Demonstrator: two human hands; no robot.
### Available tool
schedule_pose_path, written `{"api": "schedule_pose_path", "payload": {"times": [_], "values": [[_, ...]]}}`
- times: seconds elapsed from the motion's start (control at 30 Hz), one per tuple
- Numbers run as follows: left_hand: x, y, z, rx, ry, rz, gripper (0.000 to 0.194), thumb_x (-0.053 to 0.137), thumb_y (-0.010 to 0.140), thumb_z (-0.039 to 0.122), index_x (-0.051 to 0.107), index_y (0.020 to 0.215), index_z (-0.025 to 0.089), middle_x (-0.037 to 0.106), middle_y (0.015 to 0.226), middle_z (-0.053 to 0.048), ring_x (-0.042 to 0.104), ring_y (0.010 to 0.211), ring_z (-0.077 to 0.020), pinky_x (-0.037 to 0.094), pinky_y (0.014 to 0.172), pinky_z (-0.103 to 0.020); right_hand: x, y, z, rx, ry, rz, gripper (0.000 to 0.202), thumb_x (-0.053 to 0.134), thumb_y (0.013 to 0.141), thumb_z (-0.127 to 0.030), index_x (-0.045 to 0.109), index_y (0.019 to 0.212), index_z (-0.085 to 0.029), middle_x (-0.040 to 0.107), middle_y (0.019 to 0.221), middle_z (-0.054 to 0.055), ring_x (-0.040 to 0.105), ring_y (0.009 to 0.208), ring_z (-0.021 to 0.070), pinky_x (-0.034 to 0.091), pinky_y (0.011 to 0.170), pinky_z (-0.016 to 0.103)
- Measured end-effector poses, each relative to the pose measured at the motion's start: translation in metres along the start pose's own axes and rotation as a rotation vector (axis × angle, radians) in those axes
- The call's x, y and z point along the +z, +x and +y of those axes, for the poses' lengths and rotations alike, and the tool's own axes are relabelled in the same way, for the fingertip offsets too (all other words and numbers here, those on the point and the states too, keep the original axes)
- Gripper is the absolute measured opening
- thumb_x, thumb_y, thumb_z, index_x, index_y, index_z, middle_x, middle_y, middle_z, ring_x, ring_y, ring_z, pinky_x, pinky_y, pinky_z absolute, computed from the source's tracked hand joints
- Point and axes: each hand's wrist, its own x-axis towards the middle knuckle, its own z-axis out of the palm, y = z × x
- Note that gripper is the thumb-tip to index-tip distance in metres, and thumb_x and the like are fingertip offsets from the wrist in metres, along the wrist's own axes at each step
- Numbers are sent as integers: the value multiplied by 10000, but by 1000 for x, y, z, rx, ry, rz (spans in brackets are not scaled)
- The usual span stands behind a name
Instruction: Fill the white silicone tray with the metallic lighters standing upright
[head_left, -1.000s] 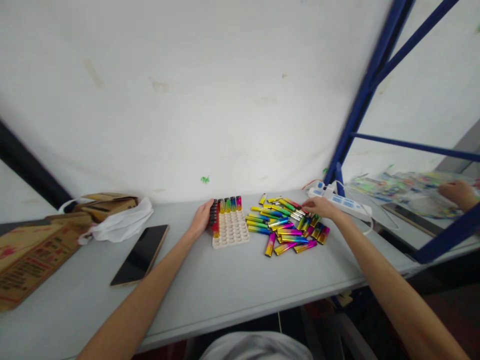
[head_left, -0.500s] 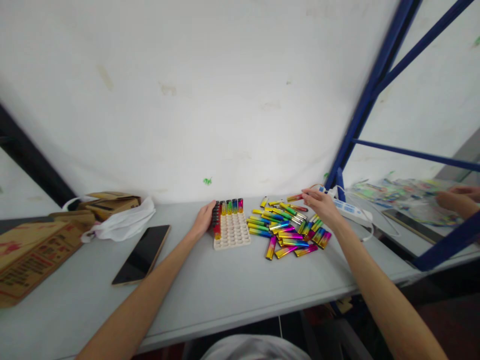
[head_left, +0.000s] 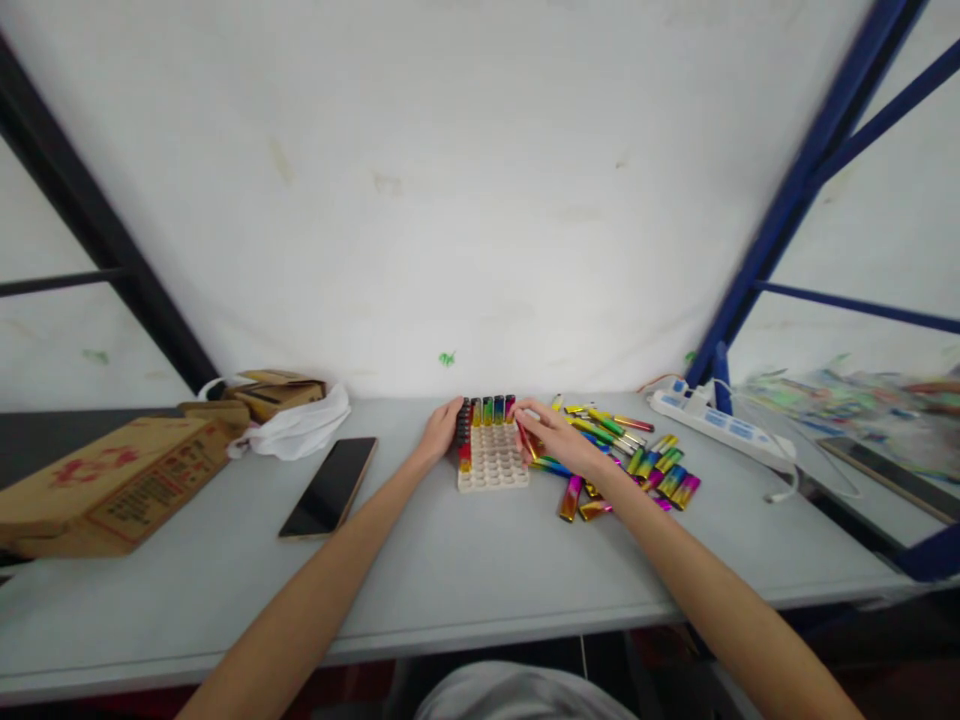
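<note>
A white tray (head_left: 491, 470) with rows of round holes lies on the table. Lighters with black tops (head_left: 464, 430) stand upright along its left side, and several multicoloured ones (head_left: 487, 410) fill part of the back row. My left hand (head_left: 439, 432) grips the tray's left side, fingers curled behind the lighters there. Over the tray's right edge, my right hand (head_left: 555, 436) pinches a red-and-gold lighter (head_left: 531, 440), partly hidden by the fingers. Beside and beneath that forearm spreads a loose pile of shiny rainbow lighters (head_left: 634, 460).
A black phone (head_left: 330, 488) lies left of my left forearm. Farther left are cardboard boxes (head_left: 120, 480) and a white cloth-like bag (head_left: 300, 425). A white power strip (head_left: 724, 428) with cables sits at the right, by a blue metal post (head_left: 780, 220).
My right hand has moved left from the back of the pile to the tray's right side, bringing the red lighter. My left hand stays at the tray. The view has shifted.
</note>
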Motion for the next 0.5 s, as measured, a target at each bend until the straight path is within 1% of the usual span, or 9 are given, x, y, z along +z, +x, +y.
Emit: {"api": "schedule_pose_path", "payload": {"times": [0.03, 0.07, 0.1, 0.17, 0.27, 0.37, 0.5], "values": [[0, 1, -2, -2, -1, -1, 627, 461, 804, 702, 717, 872, 134, 757, 946, -86, 638, 950, -267, 458, 939, -369, 6, 1, 4, 9, -45, -24, 394, 538, 888, -632, 531, 1044, -271, 548, 623, -66, 476, 481, 125, 435, 500, 263], [0, 2, -3, -3, -6, 0, 628, 466, 803, 705, 717, 871, 134, 757, 938, -85, 641, 939, -266, 463, 929, -367, 12, 2, 9, 7, -96, -17, 396, 513, 898, -637, 529, 1049, -271, 485, 582, -82, 415, 452, 118, 388, 468, 248], [0, 3, -5, -5, -14, -1, 626, 471, 802, 705, 718, 869, 134, 757, 931, -85, 643, 930, -264, 467, 920, -364, 17, 3, 13, -7, -156, 17, 395, 498, 905, -635, 533, 1050, -269, 440, 570, -88, 379, 453, 115, 352, 459, 239], [1, 3, -6, 0, -35, -9, 619, 478, 806, 702, 720, 867, 136, 758, 931, -84, 646, 925, -260, 470, 914, -357, 24, 4, 20, -75, -311, 133, 378, 488, 918, -612, 563, 1006, -252, 433, 602, -71, 389, 517, 121, 329, 499, 236], [1, 2, -4, 15, -58, -21, 612, 477, 817, 690, 724, 894, 135, 758, 961, -84, 647, 940, -253, 464, 935, -351, 32, 3, 27, -171, -521, 277, 394, 474, 940, -565, 572, 809, -207, 492, 673, -29, 437, 639, 139, 326, 582, 250], [1, 0, -2, 24, -63, -23, 614, 474, 826, 683, 724, 918, 130, 757, 975, -87, 646, 954, -254, 457, 951, -354, 35, 0, 31, -184, -593, 351, 443, 467, 943, -537, 487, 661, -196, 440, 617, -29, 396, 615, 136, 275, 572, 258], [0, 1, -5, 20, -43, -24, 645, 452, 831, 705, 729, 922, 130, 759, 952, -86, 648, 954, -265, 455, 953, -370, 35, -2, 35, -162, -638, 413, 414, 503, 899, -452, 404, 586, -199, 356, 567, -35, 355, 577, 125, 229, 553, 263]]}}
